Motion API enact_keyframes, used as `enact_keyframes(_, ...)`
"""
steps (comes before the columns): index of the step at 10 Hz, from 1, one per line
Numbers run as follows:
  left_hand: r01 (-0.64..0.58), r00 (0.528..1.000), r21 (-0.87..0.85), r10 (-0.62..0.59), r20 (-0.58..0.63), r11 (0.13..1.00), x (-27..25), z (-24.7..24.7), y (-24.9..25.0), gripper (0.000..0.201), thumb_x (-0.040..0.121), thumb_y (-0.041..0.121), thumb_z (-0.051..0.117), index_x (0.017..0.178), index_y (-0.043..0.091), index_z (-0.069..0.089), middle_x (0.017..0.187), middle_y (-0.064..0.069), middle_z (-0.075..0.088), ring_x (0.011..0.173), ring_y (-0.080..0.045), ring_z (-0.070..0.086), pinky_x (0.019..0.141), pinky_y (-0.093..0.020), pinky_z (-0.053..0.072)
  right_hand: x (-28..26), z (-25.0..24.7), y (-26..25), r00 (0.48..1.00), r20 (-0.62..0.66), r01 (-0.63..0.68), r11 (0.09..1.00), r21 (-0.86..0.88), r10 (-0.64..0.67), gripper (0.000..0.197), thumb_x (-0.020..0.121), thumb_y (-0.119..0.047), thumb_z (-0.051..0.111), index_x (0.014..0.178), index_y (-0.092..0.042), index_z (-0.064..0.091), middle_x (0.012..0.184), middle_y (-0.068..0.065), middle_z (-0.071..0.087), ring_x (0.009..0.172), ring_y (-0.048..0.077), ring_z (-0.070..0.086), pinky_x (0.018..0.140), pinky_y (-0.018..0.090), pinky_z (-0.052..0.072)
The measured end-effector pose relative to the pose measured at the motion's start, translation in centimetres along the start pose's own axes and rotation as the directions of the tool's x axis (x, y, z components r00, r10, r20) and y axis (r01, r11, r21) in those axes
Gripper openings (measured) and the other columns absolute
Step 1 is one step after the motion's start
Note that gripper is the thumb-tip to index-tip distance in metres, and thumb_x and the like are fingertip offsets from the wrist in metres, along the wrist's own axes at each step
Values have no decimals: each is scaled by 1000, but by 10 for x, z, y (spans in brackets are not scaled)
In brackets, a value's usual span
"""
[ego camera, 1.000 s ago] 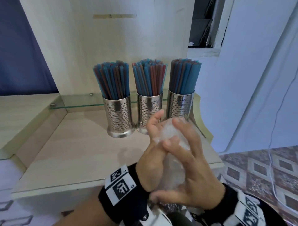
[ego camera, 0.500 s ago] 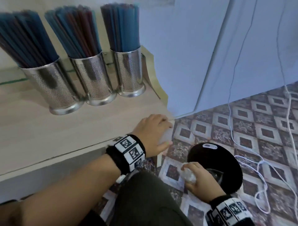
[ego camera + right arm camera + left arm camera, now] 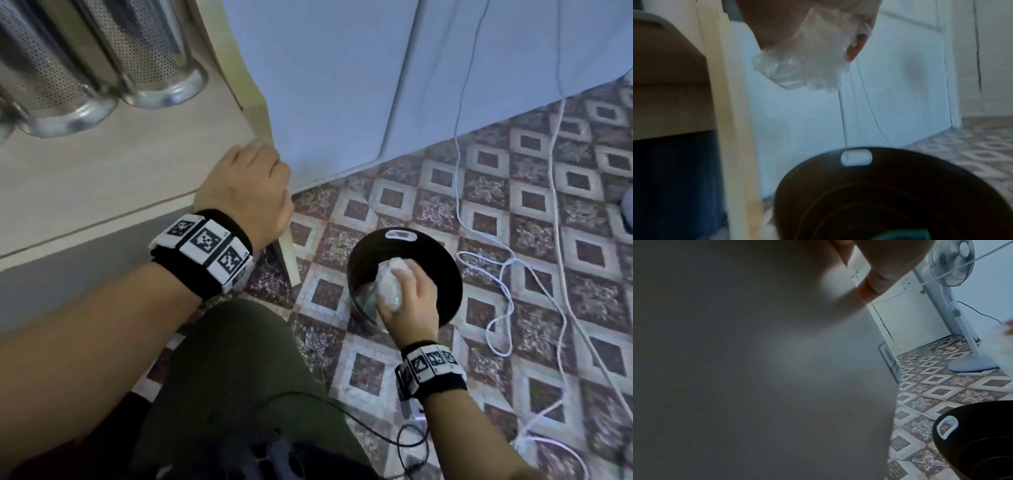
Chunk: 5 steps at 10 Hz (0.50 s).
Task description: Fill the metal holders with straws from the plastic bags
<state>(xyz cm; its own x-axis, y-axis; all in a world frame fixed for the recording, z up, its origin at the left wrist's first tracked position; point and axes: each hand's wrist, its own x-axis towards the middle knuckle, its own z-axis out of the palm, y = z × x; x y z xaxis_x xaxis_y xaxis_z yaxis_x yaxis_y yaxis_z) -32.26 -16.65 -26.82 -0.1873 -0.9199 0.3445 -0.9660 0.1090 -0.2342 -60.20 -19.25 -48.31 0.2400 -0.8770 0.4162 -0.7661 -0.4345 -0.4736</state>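
A person's right hand clutches a crumpled clear plastic bag, balled up in curled fingers, directly above the open mouth of a black bin that stands on the patterned tile floor. From the right wrist, the bag hangs from the fingers above the bin's rim, apart from it. The left hand rests on the front right corner of the pale wooden shelf, its fingers bent down over the edge; they hold nothing that can be seen. At the back of the shelf stand two perforated metal holders side by side, only their lower halves in view, so their contents cannot be told. White cables trail across the tiles to the right of the bin. In the left wrist view a white pedestal fan stands farther off on the floor beside a white door.
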Motion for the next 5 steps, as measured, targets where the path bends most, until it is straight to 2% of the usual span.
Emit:
enact_keyframes(1,19,999,7,-19,-33,1000,-1,3,1,26,85,22,47,89,0,62,101,-21,61,107,-39,57,90,-49,46,35,1,10,938,-340,66,998,-13,-67,52,78,-20,77,121,-16,49,138,22,42,118,41,43,98,51,42)
enact_keyframes(2,20,993,31,-16,-115,999,-2,7,2,21,84,21,52,85,2,62,97,-19,62,104,-38,60,87,-46,48,58,14,24,925,-379,-4,997,-83,-28,54,82,-34,75,125,-18,47,142,20,36,124,42,41,99,54,43)
enact_keyframes(3,18,989,59,-10,-144,998,-1,9,4,26,85,24,53,86,1,63,97,-19,63,105,-39,60,86,-46,49,49,58,60,760,477,-261,880,-397,441,82,82,-80,47,149,-36,26,163,14,11,146,43,15,111,66,23)
enact_keyframes(4,38,994,39,-34,-106,999,-3,6,4,34,86,31,53,90,0,64,98,-22,63,109,-40,59,87,-47,48,37,90,97,406,769,-222,870,-441,493,104,60,-100,4,152,-52,5,167,-1,-3,152,33,-5,117,66,7)
enact_keyframes(5,58,992,61,-51,-112,996,2,7,5,36,85,35,53,88,0,64,96,-20,62,109,-40,59,87,-47,49,61,68,51,497,789,-315,922,-225,362,71,99,-58,40,156,-20,24,162,9,26,147,28,26,119,43,22)
